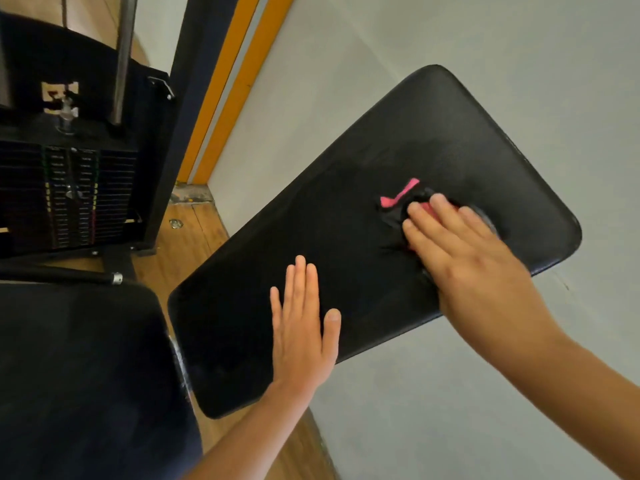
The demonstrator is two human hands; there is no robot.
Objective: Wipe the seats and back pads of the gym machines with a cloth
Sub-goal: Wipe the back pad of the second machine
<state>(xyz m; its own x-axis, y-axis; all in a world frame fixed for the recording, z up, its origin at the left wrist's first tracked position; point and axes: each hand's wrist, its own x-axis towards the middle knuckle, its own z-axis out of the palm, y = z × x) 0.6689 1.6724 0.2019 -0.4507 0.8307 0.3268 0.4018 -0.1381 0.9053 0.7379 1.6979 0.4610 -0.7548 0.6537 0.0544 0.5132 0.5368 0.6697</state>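
The right hand (460, 244) presses a bunched black-and-pink cloth (398, 202) under flattened fingers near the back pad's (277, 237) upper end, while the left hand (301, 323) lies flat and empty-gripped toward its lower edge.

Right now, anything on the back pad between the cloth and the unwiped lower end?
Only the left hand, lying flat on the back pad below the cloth that the right hand presses down. Otherwise the pad's surface shows nothing in the way.
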